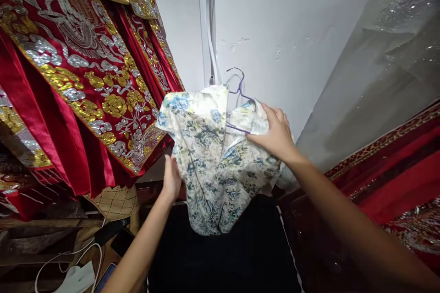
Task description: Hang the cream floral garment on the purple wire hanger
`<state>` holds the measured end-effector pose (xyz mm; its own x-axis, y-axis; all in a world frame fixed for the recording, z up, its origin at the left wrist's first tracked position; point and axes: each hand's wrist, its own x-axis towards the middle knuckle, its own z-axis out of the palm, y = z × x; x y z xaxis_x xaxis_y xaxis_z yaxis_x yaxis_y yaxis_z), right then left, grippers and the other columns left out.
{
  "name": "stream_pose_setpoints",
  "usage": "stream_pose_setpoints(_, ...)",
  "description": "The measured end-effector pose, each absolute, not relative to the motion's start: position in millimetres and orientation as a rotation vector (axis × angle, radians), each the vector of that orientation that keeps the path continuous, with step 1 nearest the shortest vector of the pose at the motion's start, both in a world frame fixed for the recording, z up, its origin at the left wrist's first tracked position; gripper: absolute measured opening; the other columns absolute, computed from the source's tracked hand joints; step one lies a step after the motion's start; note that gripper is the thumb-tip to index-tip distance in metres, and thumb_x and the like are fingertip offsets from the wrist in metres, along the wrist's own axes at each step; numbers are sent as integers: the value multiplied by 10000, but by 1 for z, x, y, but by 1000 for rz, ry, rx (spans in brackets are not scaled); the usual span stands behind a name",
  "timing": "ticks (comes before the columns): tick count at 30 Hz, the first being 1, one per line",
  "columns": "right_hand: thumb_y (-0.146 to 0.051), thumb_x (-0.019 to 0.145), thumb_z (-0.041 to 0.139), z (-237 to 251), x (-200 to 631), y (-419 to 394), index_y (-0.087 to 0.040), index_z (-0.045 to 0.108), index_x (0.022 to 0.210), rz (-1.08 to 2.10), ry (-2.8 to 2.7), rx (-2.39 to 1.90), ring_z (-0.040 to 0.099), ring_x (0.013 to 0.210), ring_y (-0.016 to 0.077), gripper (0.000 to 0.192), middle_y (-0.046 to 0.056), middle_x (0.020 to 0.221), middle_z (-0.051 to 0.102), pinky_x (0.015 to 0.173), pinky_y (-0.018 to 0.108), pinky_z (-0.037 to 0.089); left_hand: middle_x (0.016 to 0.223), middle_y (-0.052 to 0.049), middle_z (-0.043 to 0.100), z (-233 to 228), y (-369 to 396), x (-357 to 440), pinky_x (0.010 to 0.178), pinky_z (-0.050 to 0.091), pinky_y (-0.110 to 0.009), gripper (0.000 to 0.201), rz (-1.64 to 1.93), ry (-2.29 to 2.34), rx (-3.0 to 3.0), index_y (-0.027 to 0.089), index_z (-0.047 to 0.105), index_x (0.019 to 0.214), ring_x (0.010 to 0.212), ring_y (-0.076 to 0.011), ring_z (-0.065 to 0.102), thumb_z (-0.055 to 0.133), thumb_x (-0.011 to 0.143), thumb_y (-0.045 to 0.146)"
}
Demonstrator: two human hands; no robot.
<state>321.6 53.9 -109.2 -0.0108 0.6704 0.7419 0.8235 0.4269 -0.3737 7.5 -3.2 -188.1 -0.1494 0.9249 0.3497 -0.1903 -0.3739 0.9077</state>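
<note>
both arms are stretched out forward and up, bare forearms coming in from the bottom of the view. left hand (171, 178) sits lower, wrist bent a bit, palm turned inward with the fingers mostly hidden, so can't really tell how tight the grip is. right hand (275, 132) is higher and further out, back of the hand facing up, fingers (271, 112) curled down and thumb tucked under in a pinch. right forearm runs long on a diagonal from the lower right corner, the two hands well apart
</note>
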Motion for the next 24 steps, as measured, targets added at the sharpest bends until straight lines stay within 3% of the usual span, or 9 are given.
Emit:
stream_pose_setpoints(2, -432, 654, 801, -95, 316, 56, -263, 352, 1537, -236, -1807, -1290, 452, 1257, 443, 1005, 153, 1300, 473, 1043, 629, 382, 1347, -128, 657, -212, -13, 18, 1160, 420, -431, 685, 1624, 993, 1177, 228, 613, 1314, 1378, -287, 532, 525, 872, 744)
stream_pose_setpoints(5, -376, 646, 800, -83, 303, 50, -265, 375, 1519, -272, -1937, -1220, 434, 1293, 445, 977, 159, 1348, 460, 1063, 636, 354, 1431, -88, 605, -235, -23, 34, 1234, 318, -396, 687, 1570, 1125, 1132, 263, 578, 1376, 1453, -292, 443, 807, 774, 502)
stream_pose_setpoints(8, -260, 661, 753, -84, 294, 34, -271, 485, 1427, -266, -1994, -1127, 387, 1370, 434, 813, 144, 1434, 434, 1118, 657, 287, 1462, -99, 581, -248, -31, 46, 1230, 328, -431, 719, 1538, 1180, 999, 250, 566, 1397, 1417, -319, 487, 843, 753, 409)
stream_pose_setpoints(10, -202, 719, 680, -90, 287, 21, -273, 580, 1301, -132, -2016, -1041, 395, 1393, 391, 595, 115, 1455, 455, 1141, 645, 283, 1479, -115, 567, -256, -37, 55, 1229, 328, -448, 742, 1532, 1182, 899, 227, 556, 1405, 1405, -321, 501, 853, 742, 378)
stream_pose_setpoints(14, -189, 891, 536, -116, 262, -8, -262, 673, 1122, 464, -2119, -763, 616, 1164, 259, 278, 74, 1205, 666, 1019, 501, 486, 1455, -118, 592, -270, -51, 72, 1225, 335, -454, 709, 1560, 1097, 790, 208, 552, 1404, 1394, -303, 518, 830, 766, 342)
stream_pose_setpoints(18, -299, 929, 606, -170, 228, -37, -251, 680, 1030, 711, -1874, -629, 659, 973, 229, 135, 63, 1024, 703, 886, 402, 530, 1473, -68, 584, -275, -60, 74, 1241, 315, -413, 663, 1600, 1066, 789, 266, 578, 1391, 1405, -269, 510, 825, 779, 326)
stream_pose_setpoints(19, -344, 933, 611, -188, 220, -42, -248, 655, 983, 727, -1685, -733, 648, 888, 219, 117, 54, 948, 685, 818, 380, 529, 1472, -66, 585, -275, -62, 72, 1240, 316, -417, 667, 1588, 1079, 783, 273, 585, 1387, 1404, -270, 512, 834, 771, 326)
stream_pose_setpoints(21, -473, 930, 606, -225, 210, -52, -246, 560, 820, 765, -1272, -991, 561, 681, 190, 257, 11, 730, 574, 646, 332, 479, 1455, -75, 599, -272, -65, 67, 1235, 326, -429, 680, 1563, 1090, 768, 273, 599, 1377, 1396, -277, 520, 854, 748, 324)
stream_pose_setpoints(24, -676, 912, 519, -265, 201, -59, -243, 492, 697, 1134, -1132, -1114, 463, 547, 176, 484, -4, 596, 471, 534, 325, 398, 1378, -108, 655, -264, -71, 65, 1203, 377, -450, 707, 1543, 1053, 745, 235, 608, 1368, 1334, -298, 580, 871, 718, 326)
